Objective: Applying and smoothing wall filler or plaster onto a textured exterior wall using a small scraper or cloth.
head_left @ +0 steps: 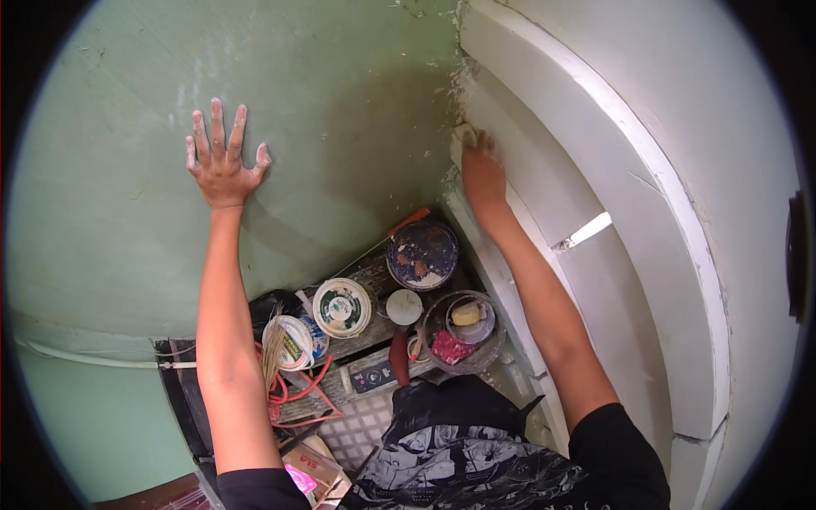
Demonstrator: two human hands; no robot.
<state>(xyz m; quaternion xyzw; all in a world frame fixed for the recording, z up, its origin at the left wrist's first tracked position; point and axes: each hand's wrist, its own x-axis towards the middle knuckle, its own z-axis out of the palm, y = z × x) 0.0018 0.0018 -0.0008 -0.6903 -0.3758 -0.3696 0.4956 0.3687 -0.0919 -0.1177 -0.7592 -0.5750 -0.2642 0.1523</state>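
Observation:
My left hand (224, 167) lies flat on the green wall (340, 59) with its fingers spread; whitish dust coats the fingertips. Further right, my right hand (484, 174) is closed at the inner edge of the white frame (544, 136), where it meets the green wall in the corner. A small pale flat piece (460, 140) shows under its fingers; its kind is too hard to make out. Along this corner the paint is chipped and rough.
Below, a wooden plank (374, 276) bears white tubs (342, 308), a dark paint-stained bucket (422, 255) and a red-handled tool (399, 357). A round basin (501, 319) holds a yellow sponge (466, 314) and a red cloth (450, 348). An orange cord (297, 397) hangs nearby.

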